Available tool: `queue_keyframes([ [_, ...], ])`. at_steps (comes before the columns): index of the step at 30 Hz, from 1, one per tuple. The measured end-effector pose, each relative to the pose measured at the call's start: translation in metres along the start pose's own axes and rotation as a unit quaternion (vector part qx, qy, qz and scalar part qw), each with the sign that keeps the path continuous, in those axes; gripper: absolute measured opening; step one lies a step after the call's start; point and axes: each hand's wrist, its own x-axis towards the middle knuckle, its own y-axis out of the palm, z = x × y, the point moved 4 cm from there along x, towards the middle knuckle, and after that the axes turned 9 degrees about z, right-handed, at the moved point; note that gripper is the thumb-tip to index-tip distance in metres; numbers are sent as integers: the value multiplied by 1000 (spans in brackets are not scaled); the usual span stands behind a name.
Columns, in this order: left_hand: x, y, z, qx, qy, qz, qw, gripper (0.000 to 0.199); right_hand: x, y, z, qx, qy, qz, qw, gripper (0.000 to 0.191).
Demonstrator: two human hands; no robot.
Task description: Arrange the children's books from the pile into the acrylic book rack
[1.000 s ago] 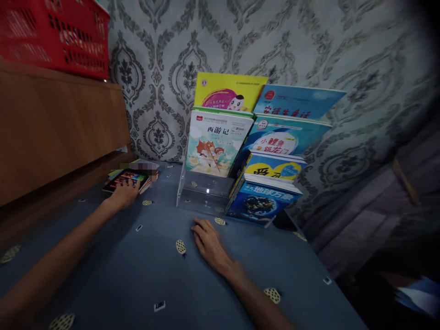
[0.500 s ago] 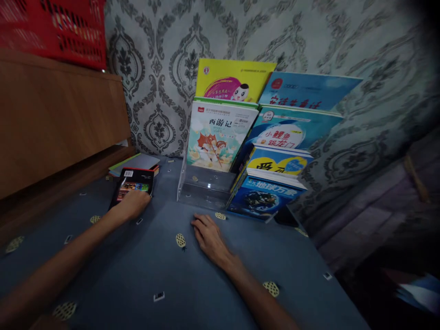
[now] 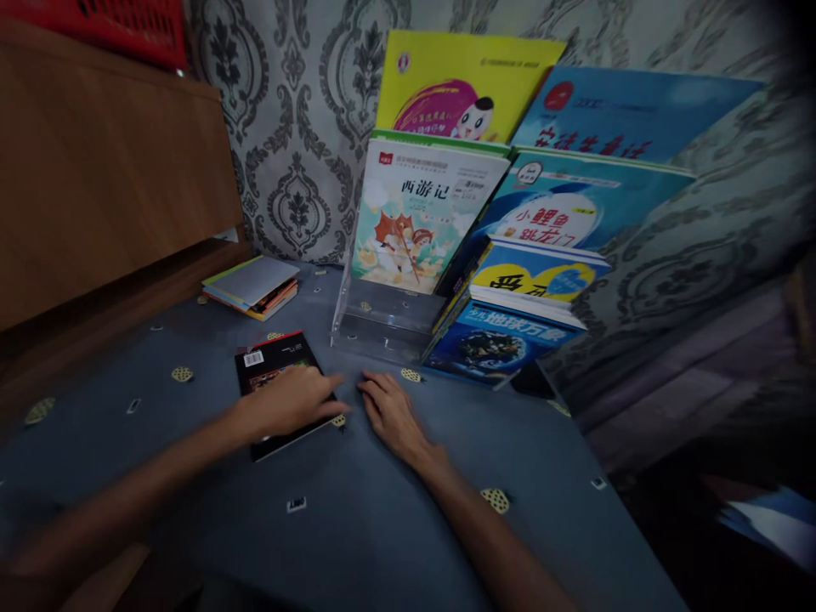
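A black book (image 3: pixel 275 350) with a barcode and a red edge lies on the dark blue tablecloth. My left hand (image 3: pixel 293 399) is over its right part, hiding much of the cover. Thumb and forefinger stretch past the book's right edge, apart and slightly blurred; the other fingers are hidden. To the right, my right hand (image 3: pixel 392 416) rests on the cloth with fingers extended, holding nothing. Behind it stands a clear acrylic rack (image 3: pixel 382 327) with a white book (image 3: pixel 421 221) leaning in its left column and a blue globe-cover book (image 3: pixel 497 344) low on the right.
A small stack of books (image 3: pixel 255 285) lies at the back left, beside a wooden cabinet (image 3: pixel 115 170). On the cabinet sits a red basket (image 3: pixel 127 30). More books, including a yellow one (image 3: pixel 472 76), fill the rack's upper tiers against the patterned wall.
The black book has come away from the stack, moving right and nearer with my left hand. Thumb and forefinger now extend past its edge. My right hand stays put, and the view has shifted slightly.
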Motion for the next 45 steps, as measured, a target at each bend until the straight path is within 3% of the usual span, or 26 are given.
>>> queue_keyframes([
  [2,4,3,27,6,-44,-16,999,38,-1,-2,1,12,4,-6,1000,25],
  [4,6,8,63,17,-134,-44,990,31,-2,-4,3,32,6,-11,999,26],
  [6,4,15,96,1,-208,-34,978,35,-3,-7,6,56,-1,-20,998,27],
  [10,0,24,123,-29,-227,-2,973,42,-5,-14,14,81,-28,-53,995,27],
  [13,-1,26,116,-59,-213,9,975,38,-5,-20,17,88,-29,-91,992,26],
  [16,3,30,98,-173,-146,46,973,35,-6,-26,23,81,-37,-127,988,23],
  [18,5,30,85,-193,-108,48,974,31,-6,-27,30,68,-46,-128,988,22],
  [21,4,27,70,-110,-105,0,988,28,-5,-22,45,45,-59,-75,994,27],
  [24,5,28,54,-50,-111,-47,991,27,-4,-9,56,23,-58,23,998,35],
  [27,9,38,32,-9,-23,-113,993,21,-3,4,56,11,-13,103,995,48],
  [29,12,49,20,-6,44,-141,989,33,-4,8,51,9,26,120,992,56],
  [31,15,58,17,-17,68,-149,986,43,-7,7,45,2,58,117,991,62],
  [38,17,60,22,-16,9,-103,995,43,-28,-3,13,-45,149,96,983,63],
  [45,16,50,23,-2,-39,-81,996,40,-44,-10,10,-69,157,82,982,56],
])
